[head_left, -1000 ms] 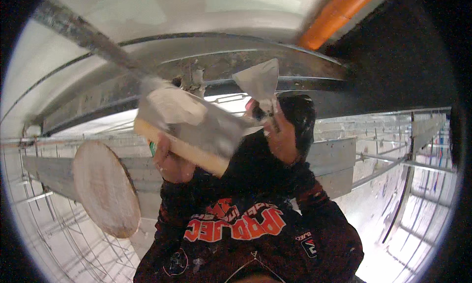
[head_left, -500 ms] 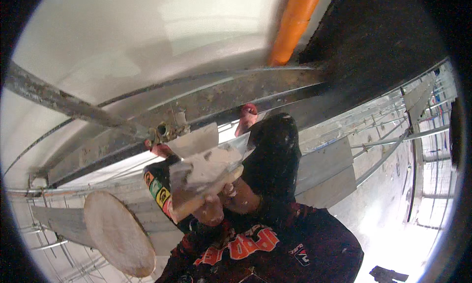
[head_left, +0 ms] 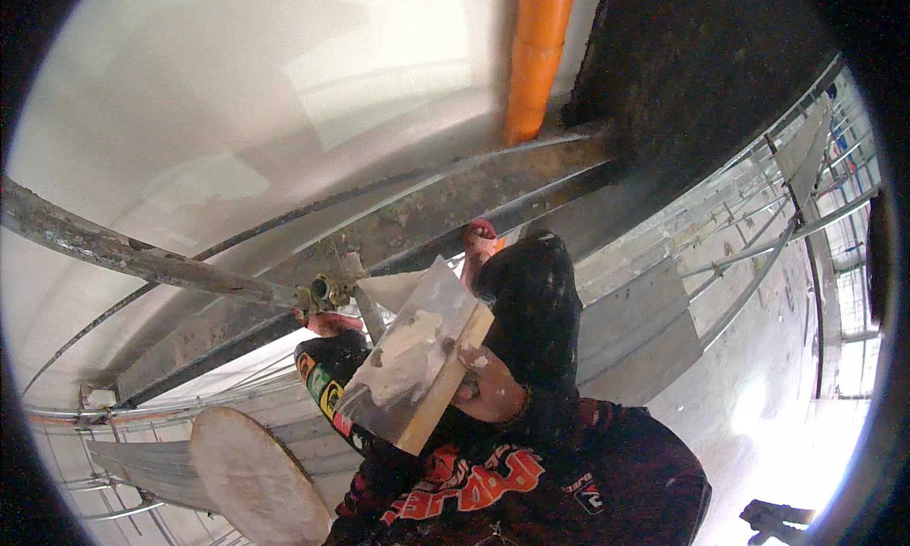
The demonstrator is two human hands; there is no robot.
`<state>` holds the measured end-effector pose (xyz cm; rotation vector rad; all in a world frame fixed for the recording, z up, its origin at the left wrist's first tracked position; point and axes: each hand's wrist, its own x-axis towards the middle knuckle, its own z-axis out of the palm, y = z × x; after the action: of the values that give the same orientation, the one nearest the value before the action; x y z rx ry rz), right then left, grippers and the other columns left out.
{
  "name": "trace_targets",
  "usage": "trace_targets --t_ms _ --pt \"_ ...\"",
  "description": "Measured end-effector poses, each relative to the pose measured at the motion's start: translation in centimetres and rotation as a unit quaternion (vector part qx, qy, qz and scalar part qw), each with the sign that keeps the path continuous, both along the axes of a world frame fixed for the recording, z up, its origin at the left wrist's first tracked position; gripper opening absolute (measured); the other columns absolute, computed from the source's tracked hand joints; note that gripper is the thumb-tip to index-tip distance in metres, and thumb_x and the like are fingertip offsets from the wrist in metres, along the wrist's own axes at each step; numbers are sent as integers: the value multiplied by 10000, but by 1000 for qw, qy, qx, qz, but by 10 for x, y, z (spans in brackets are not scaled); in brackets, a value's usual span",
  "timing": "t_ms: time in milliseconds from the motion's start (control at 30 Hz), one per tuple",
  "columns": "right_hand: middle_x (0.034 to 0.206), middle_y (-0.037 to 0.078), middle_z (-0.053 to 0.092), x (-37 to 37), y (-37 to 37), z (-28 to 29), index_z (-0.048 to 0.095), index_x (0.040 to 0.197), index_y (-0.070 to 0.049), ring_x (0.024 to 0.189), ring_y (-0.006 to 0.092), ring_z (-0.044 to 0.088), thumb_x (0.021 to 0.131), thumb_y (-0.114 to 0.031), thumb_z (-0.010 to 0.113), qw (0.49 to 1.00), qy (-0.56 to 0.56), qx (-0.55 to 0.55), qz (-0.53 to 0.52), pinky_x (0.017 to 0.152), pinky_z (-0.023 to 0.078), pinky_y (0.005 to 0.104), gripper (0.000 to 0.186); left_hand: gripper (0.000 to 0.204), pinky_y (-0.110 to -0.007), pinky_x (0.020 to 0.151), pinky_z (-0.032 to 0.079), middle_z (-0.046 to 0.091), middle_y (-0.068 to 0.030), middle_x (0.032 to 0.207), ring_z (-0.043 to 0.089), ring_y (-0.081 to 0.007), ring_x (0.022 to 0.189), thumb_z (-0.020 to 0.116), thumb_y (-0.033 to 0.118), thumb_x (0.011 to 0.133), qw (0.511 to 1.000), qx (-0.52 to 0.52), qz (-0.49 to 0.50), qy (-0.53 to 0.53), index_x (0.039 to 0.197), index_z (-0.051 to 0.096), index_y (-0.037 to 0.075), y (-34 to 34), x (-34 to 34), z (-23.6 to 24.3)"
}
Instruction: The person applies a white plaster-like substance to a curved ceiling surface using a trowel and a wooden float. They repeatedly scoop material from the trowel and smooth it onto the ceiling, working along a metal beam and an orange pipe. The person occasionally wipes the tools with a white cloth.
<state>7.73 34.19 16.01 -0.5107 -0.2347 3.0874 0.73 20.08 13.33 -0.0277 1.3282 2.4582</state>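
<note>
My right hand (head_left: 495,391) is closed on the wooden edge of a wide plastering blade (head_left: 365,394). The blade is a flat grey sheet, held tilted before my chest. A smear of pale, wet-looking plaster (head_left: 403,364) covers its middle. Behind its upper end shows a second thin pale sheet (head_left: 387,288); what holds that one is hidden. My left hand is out of sight. I am crouched, with my dark-trousered right leg (head_left: 531,295) drawn up beside the blade and my left leg, with coloured patches (head_left: 318,380), on its other side.
A metal scaffold pole (head_left: 142,259) with a clamp (head_left: 324,288) crosses from the left. Beyond lies a long beam (head_left: 427,205) below a pale curved wall (head_left: 237,63). An orange pipe (head_left: 540,53) and a dark surface (head_left: 711,53) stand right. A round pale board (head_left: 251,475) is at lower left.
The plastering blade has swung to a steeper slant, with its wooden edge now to the right. My left hand, seen earlier near its lower edge, has gone from sight. The view has shifted slightly.
</note>
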Motion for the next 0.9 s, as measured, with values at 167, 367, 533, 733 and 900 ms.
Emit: trace_targets --t_ms 167,367,533,733,900 --pt "798 -15 504 -3 -7 4 486 1094 -78 572 78 437 891 -322 515 997 -34 20 61 619 422 261 319 370 -389 850 464 566 -118 1038 555 -236 967 542 324 881 1000 -13 -8 -9 1103 503 30 -7 -13 9" --pt "1100 80 533 0 -10 -57 427 1208 -55 1017 204 530 880 -328 529 960 -63 268 58 914 418 389 438 358 -385 831 476 579 -118 1000 568 -235 941 541 325 883 997 27 -44 -63 1085 514 32 16 -30 12" --pt "1291 129 429 -27 16 -20 305 1318 -46 1208 292 417 896 -361 484 998 36 38 39 1047 293 459 556 348 -380 814 487 590 -118 969 579 -234 919 539 326 884 975 143 -50 -164 1070 522 33 44 -87 15" --pt "1279 118 429 -46 55 -41 313 1313 -53 1207 276 410 904 -409 449 993 -38 -16 -112 1039 298 448 559 322 -320 700 478 612 -110 867 583 -197 776 514 275 889 975 -121 55 176 1006 555 -23 44 -179 27" --pt "1122 109 506 -116 102 -104 427 1208 -37 1073 266 489 805 -214 601 962 -33 130 -237 918 422 367 474 350 -288 677 466 602 -100 831 574 -178 751 495 298 894 889 -275 169 327 985 554 -35 59 -263 39"
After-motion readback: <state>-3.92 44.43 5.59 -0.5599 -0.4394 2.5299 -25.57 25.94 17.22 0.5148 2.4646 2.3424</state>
